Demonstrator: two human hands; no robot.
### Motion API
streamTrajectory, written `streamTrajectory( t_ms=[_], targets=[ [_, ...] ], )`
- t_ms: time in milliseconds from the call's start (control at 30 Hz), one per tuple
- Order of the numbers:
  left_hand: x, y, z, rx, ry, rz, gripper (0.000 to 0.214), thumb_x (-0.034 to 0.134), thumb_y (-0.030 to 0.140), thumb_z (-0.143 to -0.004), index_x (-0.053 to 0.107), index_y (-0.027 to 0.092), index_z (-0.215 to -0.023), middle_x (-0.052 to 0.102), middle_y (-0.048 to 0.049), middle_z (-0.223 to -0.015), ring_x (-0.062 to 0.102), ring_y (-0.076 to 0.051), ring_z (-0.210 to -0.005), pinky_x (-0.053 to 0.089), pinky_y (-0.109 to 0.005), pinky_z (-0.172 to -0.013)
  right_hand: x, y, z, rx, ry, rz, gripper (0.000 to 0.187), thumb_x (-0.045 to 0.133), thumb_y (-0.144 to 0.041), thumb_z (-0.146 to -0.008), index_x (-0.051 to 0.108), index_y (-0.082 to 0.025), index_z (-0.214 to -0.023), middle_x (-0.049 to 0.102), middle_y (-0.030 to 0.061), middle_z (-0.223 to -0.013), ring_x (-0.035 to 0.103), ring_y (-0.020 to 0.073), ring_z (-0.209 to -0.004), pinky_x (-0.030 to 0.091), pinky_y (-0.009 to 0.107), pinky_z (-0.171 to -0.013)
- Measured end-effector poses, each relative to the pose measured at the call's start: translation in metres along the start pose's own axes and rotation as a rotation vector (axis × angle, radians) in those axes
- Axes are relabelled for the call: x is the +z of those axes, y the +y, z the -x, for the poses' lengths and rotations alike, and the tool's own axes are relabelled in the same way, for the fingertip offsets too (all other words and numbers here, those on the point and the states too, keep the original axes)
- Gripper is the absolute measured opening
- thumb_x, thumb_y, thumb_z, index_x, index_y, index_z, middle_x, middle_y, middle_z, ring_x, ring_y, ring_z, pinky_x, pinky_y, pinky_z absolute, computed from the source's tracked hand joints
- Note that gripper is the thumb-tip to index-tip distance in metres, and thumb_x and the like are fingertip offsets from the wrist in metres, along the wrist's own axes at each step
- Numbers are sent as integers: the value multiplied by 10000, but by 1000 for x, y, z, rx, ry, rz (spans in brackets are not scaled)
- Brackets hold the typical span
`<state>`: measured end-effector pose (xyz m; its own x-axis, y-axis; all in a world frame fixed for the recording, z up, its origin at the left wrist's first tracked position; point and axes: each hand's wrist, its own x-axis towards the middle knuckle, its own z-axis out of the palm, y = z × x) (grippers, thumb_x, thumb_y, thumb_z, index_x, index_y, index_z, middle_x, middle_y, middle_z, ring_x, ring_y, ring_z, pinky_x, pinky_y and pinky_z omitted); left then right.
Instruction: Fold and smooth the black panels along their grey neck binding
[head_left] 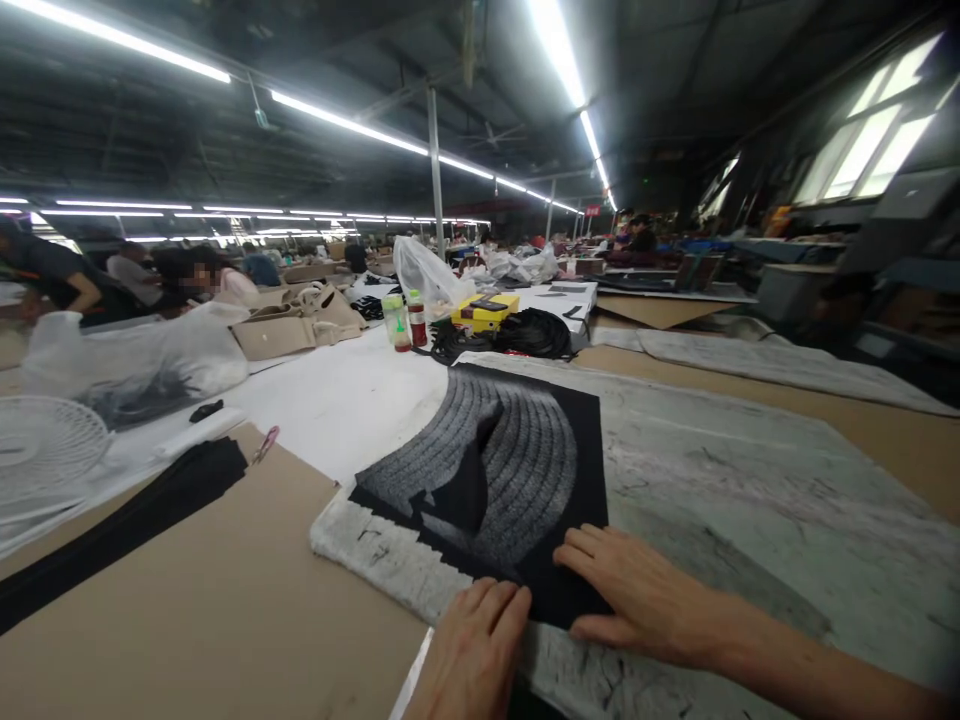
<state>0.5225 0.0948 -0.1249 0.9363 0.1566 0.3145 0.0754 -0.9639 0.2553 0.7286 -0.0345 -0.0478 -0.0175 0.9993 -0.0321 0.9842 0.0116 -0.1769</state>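
Note:
A black fabric piece [525, 475] with grey curved, ribbed bands and a stepped left edge lies on a pale padded sheet [712, 480]. Its upper part has a raised fold in the middle. My left hand [476, 640] rests palm down at the fabric's near edge, fingers side by side and slightly bent, thumb hidden. On the near right corner of the fabric lies my right hand [637, 595], its fingers stretched out and its thumb apart. Both hands touch the cloth, and nothing is visibly gripped in either.
Left are black strips [127, 520], pink-handled snips [266, 444], a white fan grille [49, 450] and a plastic bag [135, 360]. Beyond the fabric stand bottles [416, 318], a yellow box [484, 314] and coiled black straps [536, 335]. Several people work farther back.

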Motion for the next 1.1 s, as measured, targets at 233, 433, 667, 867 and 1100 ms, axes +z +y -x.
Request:
streamTrajectory(
  t_ms=[233, 433, 667, 867, 1100],
  targets=[
    [-1, -6, 12, -71, 80, -33, 553, 398, 41, -819, 400, 131, -1364, 596, -129, -1263, 538, -256, -1170, 505, -419, -964, 9, 4, -12, -85, 34, 105, 159, 595, -195, -791, 566, -199, -948, 594, 58, -943, 577, 242, -828, 422, 349, -668],
    [-3, -4, 13, -71, 81, -70, 525, 412, 57, -843, 391, 113, -1364, 604, -127, -1247, 529, -265, -1162, 503, -404, -946, 7, 10, -19, -109, 5, 25, 198, 410, -99, -850, 567, -217, -835, 610, 55, -853, 591, 208, -758, 397, 333, -657],
    [-1, 0, 3, -129, 65, -122, 527, 520, 125, -864, 423, 256, -1365, 621, -44, -1199, 565, -246, -1034, 485, -374, -843, -2, 56, -32, 95, 37, -532, 96, 498, -255, -777, 554, -205, -718, 582, -3, -632, 577, 172, -607, 440, 285, -581],
    [26, -15, -5, -51, 193, -266, 522, 624, 263, -826, 474, 311, -1323, 645, -47, -1021, 581, -227, -874, 434, -328, -683, -65, 170, -17, 419, 411, -711, 340, 387, -437, -898, 590, -176, -817, 640, 97, -751, 642, 213, -691, 502, 336, -602],
    [43, -18, -16, -175, 365, -315, 388, 744, 340, -721, 607, 352, -1084, 669, 35, -959, 588, -217, -859, 405, -334, -663, -182, 263, 37, 509, 811, -525, 246, 474, -434, -970, 621, -240, -938, 642, 63, -907, 599, 153, -748, 516, 308, -661]
  ],
)
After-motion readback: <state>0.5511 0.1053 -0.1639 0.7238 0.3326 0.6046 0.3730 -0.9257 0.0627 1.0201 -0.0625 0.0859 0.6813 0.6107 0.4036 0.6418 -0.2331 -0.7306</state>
